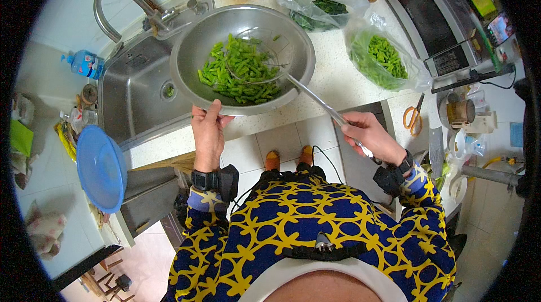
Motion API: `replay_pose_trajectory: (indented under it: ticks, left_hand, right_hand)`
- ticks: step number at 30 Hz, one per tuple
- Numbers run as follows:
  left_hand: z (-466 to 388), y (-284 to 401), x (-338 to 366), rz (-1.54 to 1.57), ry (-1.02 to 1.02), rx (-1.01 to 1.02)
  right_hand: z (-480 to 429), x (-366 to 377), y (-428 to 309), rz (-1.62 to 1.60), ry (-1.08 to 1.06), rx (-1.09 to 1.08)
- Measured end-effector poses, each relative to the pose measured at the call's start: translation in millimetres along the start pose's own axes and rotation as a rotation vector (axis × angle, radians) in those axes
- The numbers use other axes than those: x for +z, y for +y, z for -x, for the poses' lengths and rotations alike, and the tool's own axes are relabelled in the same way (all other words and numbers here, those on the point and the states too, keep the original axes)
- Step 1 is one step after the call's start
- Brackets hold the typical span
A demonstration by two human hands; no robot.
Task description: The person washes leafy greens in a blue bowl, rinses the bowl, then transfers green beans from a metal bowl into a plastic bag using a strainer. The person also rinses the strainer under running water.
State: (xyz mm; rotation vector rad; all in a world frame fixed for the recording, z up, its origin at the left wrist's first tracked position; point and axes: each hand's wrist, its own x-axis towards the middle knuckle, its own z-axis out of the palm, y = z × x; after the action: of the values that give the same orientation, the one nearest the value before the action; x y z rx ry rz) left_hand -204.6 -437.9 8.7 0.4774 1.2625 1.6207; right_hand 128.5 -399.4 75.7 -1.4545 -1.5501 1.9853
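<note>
A wide stainless steel basin (186, 65) sits at the right edge of the sink, partly over the counter. Cut green beans (245, 69) are heaped in it. My left hand (209, 133) grips the basin's near rim, thumb on top and fingers underneath. In my right hand (365, 133) is the metal handle of a wire skimmer (312, 92). The skimmer's round mesh head lies inside the basin among the beans, some of which cover part of it.
Left of the basin is a steel sink (139, 99) with a curved faucet (103, 10). Plastic bags hold cut beans (386, 56) and dark green leaves (329, 6). Orange-handled scissors (413, 118) and a cleaver (435, 149) lie at right. A blue plastic basin (101, 168) stands at left.
</note>
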Motion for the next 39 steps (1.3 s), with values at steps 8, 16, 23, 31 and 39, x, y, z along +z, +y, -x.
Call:
replay_pose_trajectory:
  ticks: [8, 16, 23, 31, 39]
  left_hand:
    - [3, -21, -10, 0.059, -0.068, -0.013]
    - [1, -46, -7, 0.017, 0.114, -0.097]
    - [-4, -54, 0, 0.012, 0.043, -0.094]
    - [-6, -64, 7, -0.017, 0.017, -0.075]
    - [-8, -65, 3, -0.015, 0.043, -0.091]
  right_hand:
    - [0, 4, 13, -0.017, 0.071, 0.048]
    - [33, -28, 20, -0.024, 0.144, 0.025]
    - [98, -61, 25, -0.061, 0.316, 0.062]
    - [172, -117, 14, -0.041, 0.656, 0.172]
    - [159, -168, 5, 0.119, 0.774, 0.202]
